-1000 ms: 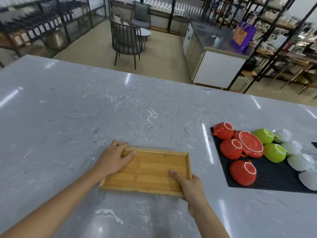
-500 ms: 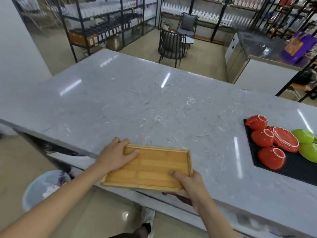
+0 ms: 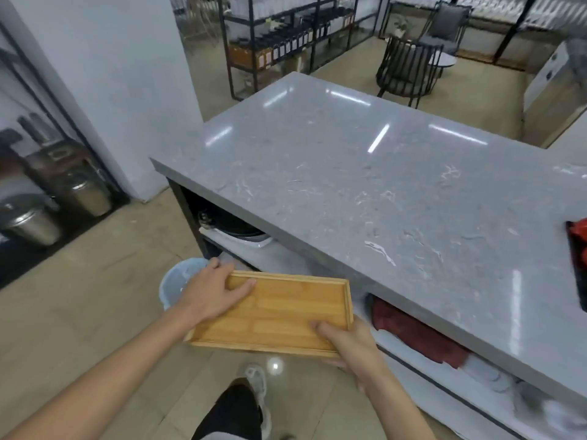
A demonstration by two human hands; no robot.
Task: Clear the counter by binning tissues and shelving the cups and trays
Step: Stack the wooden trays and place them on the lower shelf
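Note:
I hold a shallow bamboo tray (image 3: 279, 312) level in the air, off the near edge of the grey stone counter (image 3: 381, 185). My left hand (image 3: 212, 293) grips its left end with the thumb lying inside the rim. At the tray's near right corner my right hand (image 3: 352, 344) grips from below, thumb on top. The tray holds nothing. A light blue bin (image 3: 181, 281) stands on the floor, partly hidden behind my left hand. At the far right edge a black mat (image 3: 576, 268) with something red on it just shows.
Open shelves run under the counter: a dark pan on a white tray (image 3: 235, 231) at the left, a red cloth (image 3: 419, 335) at the right. My shoe (image 3: 257, 382) is on the tiled floor below. A white pillar, metal pots and black racks stand to the left and behind.
The tray has come off the counter top and now hangs in front of and below its edge. The view has swung left, so the cups and mat have slid almost out of sight.

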